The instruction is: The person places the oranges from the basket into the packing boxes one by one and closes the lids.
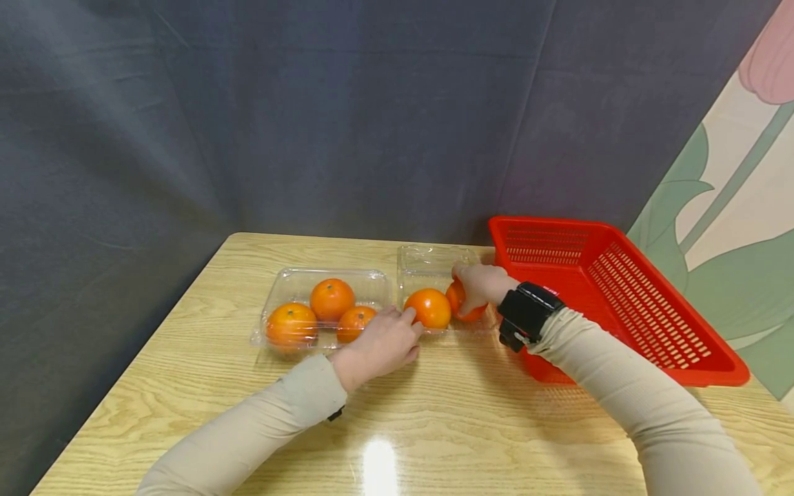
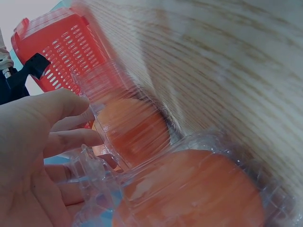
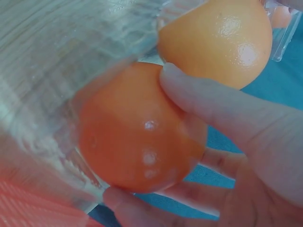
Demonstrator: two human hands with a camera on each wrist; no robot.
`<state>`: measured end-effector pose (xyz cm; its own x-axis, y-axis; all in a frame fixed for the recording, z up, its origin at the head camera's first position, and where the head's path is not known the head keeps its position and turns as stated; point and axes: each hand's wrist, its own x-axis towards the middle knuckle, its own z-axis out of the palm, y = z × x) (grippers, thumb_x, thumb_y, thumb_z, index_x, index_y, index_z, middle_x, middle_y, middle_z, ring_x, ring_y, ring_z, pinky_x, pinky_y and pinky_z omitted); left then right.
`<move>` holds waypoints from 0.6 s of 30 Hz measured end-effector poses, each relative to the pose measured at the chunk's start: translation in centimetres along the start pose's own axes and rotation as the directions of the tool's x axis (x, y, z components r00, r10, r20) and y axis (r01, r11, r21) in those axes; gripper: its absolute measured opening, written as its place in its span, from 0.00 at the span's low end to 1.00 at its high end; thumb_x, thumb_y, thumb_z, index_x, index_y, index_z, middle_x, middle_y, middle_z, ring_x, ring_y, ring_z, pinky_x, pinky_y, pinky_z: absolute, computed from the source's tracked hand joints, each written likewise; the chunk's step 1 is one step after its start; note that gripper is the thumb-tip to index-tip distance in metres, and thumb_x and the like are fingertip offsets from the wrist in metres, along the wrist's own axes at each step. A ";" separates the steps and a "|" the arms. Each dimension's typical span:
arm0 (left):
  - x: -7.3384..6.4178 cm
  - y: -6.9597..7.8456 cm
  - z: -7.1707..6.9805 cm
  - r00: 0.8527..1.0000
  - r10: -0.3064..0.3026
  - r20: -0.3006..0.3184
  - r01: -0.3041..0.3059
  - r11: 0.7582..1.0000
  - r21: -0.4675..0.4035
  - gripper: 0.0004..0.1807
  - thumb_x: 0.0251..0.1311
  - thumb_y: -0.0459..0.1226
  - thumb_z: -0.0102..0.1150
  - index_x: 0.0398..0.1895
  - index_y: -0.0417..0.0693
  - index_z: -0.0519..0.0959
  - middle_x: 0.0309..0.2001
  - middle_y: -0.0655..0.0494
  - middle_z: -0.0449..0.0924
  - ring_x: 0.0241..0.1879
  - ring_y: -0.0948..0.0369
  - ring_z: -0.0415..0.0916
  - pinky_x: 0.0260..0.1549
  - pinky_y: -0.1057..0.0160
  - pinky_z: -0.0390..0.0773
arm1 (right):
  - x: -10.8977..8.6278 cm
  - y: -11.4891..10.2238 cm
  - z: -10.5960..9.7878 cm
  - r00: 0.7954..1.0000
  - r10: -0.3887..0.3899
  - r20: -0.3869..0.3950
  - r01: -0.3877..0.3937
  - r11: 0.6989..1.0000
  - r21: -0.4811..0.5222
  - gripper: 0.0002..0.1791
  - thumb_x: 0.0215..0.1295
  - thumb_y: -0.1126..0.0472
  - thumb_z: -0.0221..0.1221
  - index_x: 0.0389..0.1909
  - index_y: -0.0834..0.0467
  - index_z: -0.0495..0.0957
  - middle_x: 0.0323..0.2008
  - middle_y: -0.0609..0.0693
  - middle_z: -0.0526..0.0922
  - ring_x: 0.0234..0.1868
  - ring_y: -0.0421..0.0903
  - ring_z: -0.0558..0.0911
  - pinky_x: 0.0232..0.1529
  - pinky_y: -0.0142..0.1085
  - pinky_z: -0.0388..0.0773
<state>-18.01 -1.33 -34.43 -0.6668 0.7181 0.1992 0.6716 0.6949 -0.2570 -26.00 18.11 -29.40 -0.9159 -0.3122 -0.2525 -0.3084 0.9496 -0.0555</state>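
Observation:
My right hand grips an orange, thumb on one side and fingers round the other. That orange is at the right end of an open clear plastic container. Beside it in the same container lies a second orange. My left hand reaches to the near side, between this container and another one. In the left wrist view its extended fingers touch the container's clear edge. On the left, a clear plastic container holds three oranges; my left hand partly hides one.
A red perforated basket stands on the right of the wooden table, close to my right wrist. Behind the table hangs a dark cloth. A painted floral panel is at the far right.

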 end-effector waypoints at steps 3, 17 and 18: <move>0.0 0.0 0.0 1.000 0.009 0.004 -0.009 1.000 0.004 0.12 0.58 0.47 0.59 0.38 0.50 0.81 0.36 0.55 0.78 0.33 0.60 0.80 0.50 0.60 0.77 | 0.0 -0.1 0.0 1.000 0.004 -0.001 -0.004 1.000 -0.004 0.33 0.42 0.56 0.73 0.51 0.58 0.71 0.37 0.53 0.81 0.37 0.51 0.77 0.37 0.41 0.73; 0.1 -0.2 -0.5 0.998 0.027 0.056 -0.027 1.000 -0.005 0.13 0.59 0.47 0.58 0.41 0.50 0.81 0.38 0.54 0.79 0.35 0.59 0.80 0.52 0.58 0.77 | -0.5 -0.3 0.1 1.000 -0.001 -0.003 0.001 1.000 0.008 0.31 0.43 0.56 0.73 0.50 0.57 0.72 0.38 0.53 0.81 0.36 0.51 0.77 0.38 0.41 0.72; 0.1 -0.2 -0.5 0.998 0.027 0.061 -0.027 1.000 -0.006 0.14 0.59 0.47 0.58 0.41 0.50 0.81 0.38 0.54 0.79 0.36 0.58 0.80 0.53 0.57 0.76 | -0.6 -0.3 0.1 1.000 -0.001 -0.002 0.001 1.000 0.008 0.31 0.43 0.55 0.73 0.50 0.57 0.72 0.38 0.53 0.81 0.36 0.51 0.77 0.38 0.41 0.72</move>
<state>-18.00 -1.36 -33.89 -0.6668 0.7330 0.1346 0.6910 0.6758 -0.2565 -25.38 18.02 -29.30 -0.9159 -0.3132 -0.2509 -0.3073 0.9495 -0.0638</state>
